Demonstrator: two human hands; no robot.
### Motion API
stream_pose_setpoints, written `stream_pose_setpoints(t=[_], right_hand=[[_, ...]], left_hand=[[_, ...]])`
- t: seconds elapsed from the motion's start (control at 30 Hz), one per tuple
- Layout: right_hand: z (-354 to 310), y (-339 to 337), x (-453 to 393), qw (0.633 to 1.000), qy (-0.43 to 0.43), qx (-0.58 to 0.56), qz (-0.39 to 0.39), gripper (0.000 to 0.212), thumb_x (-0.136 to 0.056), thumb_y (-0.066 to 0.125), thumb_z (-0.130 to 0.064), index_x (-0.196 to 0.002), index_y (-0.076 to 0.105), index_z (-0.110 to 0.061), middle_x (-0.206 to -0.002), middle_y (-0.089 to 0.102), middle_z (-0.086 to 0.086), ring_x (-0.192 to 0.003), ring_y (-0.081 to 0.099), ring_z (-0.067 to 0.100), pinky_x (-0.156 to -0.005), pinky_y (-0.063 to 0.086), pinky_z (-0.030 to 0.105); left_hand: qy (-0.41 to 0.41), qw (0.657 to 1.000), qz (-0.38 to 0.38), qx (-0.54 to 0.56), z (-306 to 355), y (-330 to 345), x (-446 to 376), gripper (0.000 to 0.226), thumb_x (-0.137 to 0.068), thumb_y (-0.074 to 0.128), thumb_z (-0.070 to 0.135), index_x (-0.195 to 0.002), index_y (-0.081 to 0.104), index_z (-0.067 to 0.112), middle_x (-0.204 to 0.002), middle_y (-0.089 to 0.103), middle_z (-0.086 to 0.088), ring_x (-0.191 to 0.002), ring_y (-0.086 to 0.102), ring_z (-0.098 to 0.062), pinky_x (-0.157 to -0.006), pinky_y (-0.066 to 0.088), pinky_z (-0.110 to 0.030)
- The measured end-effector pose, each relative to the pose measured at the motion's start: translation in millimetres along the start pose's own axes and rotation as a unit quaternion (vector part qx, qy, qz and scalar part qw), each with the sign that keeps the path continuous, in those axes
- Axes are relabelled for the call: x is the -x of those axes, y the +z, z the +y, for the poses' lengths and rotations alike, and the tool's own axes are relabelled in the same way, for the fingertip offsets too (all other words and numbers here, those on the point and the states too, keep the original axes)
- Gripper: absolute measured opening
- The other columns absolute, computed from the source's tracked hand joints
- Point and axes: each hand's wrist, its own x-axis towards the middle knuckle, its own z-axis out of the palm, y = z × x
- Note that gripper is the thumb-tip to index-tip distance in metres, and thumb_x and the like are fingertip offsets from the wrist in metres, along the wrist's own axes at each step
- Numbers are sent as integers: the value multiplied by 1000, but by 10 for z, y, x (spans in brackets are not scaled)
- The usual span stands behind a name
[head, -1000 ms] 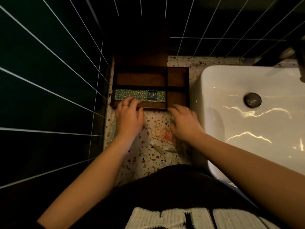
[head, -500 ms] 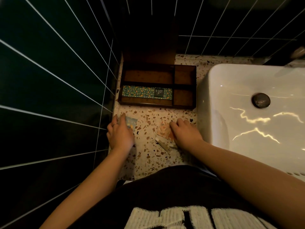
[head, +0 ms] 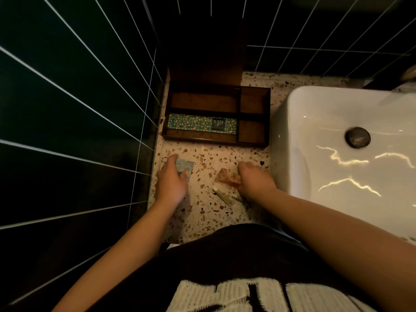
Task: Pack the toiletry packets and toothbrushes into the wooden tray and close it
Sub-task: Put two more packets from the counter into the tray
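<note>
teal speckled packet (head: 202, 124), brown wooden tray (head: 254, 134), white sink (head: 292, 136).

One head-worn wide-angle view, looking steeply down.

The camera sits above the person's chest and faces forward and down onto the terrazzo bench (head: 209, 158), close enough that both forearms run in from the near edge. The wooden tray (head: 254, 134) lies at the far middle, the white sink (head: 292, 131) fills the right side, and dark tiled wall (head: 67, 109) bends across the left and far edges from lens distortion. No second view shares the scene.
</note>
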Motion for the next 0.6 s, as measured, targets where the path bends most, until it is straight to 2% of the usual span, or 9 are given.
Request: stream_pose_setpoints(t=[0.07, 0.13, 0.23, 0.3, 0.37, 0.43, 0.53, 0.6], right_hand=[[7, -34, -7, 998, 4, -54, -11, 34, -92, 60, -32, -118, 44, -18, -104, 65, 9, -87, 62, 29, -67, 47, 35], [13, -99, -1, 993, 8, -115, -15, 26, -96, 55, -34, -115, 45, -19, -93, 64, 5, -77, 60, 24, -62, 46, 32], [-5, -298, 27, 983, -3, -183, 7, 23, -98, 55, -36, -111, 52, -17, -89, 61, 0, -75, 58, 20, -62, 44, 29], [-31, -477, 33, 974, -8, -224, 29, 23, -98, 55, -38, -103, 58, -16, -83, 61, -2, -72, 60, 17, -57, 42, 26], [-54, -665, -4, 966, -15, -250, 60, 21, -98, 55, -38, -94, 58, -17, -76, 59, -4, -65, 57, 13, -51, 38, 23], [-77, -841, -80, 961, -18, -262, 86, 20, -98, 55, -36, -91, 58, -17, -76, 59, -3, -65, 56, 14, -53, 38, 27], [-131, -1062, -252, 958, -17, -262, 112, 22, -98, 56, -30, -102, 64, -10, -89, 65, 4, -77, 59, 20, -64, 42, 30], [-187, -1177, -377, 957, -20, -262, 121, 26, -96, 56, -29, -107, 67, -8, -96, 69, 10, -85, 63, 26, -70, 51, 37]], left_hand=[[10, 1000, -1, 23, 63, 0, 4, 55, -99, 56, 13, -149, 36, 26, -142, 55, -6, -126, 56, -25, -101, 51, -42], [26, 999, 0, 44, 149, -19, -16, 54, -100, 56, 14, -148, 37, 28, -142, 55, -2, -126, 56, -21, -102, 51, -41], [45, 995, 1, 85, 308, -88, -88, 51, -101, 55, 16, -146, 38, 32, -143, 54, 3, -127, 55, -17, -103, 51, -41], [57, 993, 12, 99, 412, -142, -154, 52, -101, 54, 16, -146, 38, 36, -144, 53, 4, -128, 54, -17, -102, 51, -42], [75, 992, 35, 96, 528, -202, -241, 51, -101, 54, 14, -145, 40, 34, -146, 51, 2, -128, 52, -15, -100, 49, -33], [94, 990, 59, 88, 633, -267, -362, 50, -99, 56, 11, -143, 42, 30, -143, 53, 1, -122, 53, -11, -96, 48, -29], [112, 986, 74, 101, 734, -341, -602, 53, -95, 60, 6, -139, 45, 31, -139, 55, 1, -124, 56, -16, -102, 52, -40], [110, 986, 76, 95, 797, -377, -747, 54, -93, 62, 4, -139, 46, 29, -139, 54, -1, -124, 56, -20, -102, 52, -42]])
